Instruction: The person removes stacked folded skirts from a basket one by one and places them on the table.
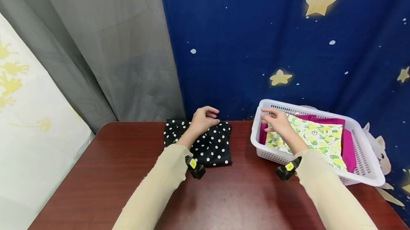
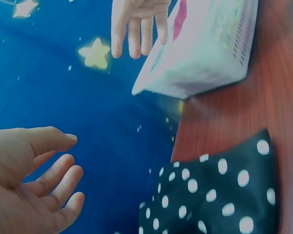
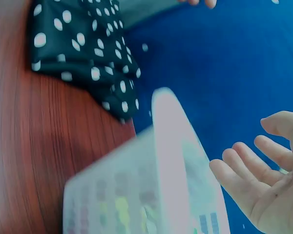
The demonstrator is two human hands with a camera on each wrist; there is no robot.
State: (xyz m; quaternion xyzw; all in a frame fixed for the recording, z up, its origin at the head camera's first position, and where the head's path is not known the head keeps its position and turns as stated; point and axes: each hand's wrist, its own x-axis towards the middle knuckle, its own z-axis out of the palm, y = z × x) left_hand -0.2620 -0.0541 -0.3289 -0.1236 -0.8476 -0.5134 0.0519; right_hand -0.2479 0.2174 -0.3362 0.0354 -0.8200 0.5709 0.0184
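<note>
A black cloth with white polka dots [image 1: 214, 148] lies folded flat near the table's back edge, its exact kind unclear. Above it hovers my left hand [image 1: 204, 119], fingers loosely bent and holding nothing. To the right stands a white plastic basket [image 1: 368, 176] with a lemon-print cloth [image 1: 330, 143] on top of a magenta cloth [image 1: 349, 148]. My right hand [image 1: 278, 121] is over the basket's left end, its fingers relaxed with nothing in them. In the right wrist view the right hand [image 3: 263, 180] appears apart from the basket's rim [image 3: 168, 146].
The reddish-brown wooden table [image 1: 224, 198] ends at a blue star-patterned curtain [image 1: 230, 45] and a grey curtain [image 1: 128, 45]. A white sheet with yellow prints [image 1: 38, 144] hangs along the left side. Part of the basket reaches the table's right edge.
</note>
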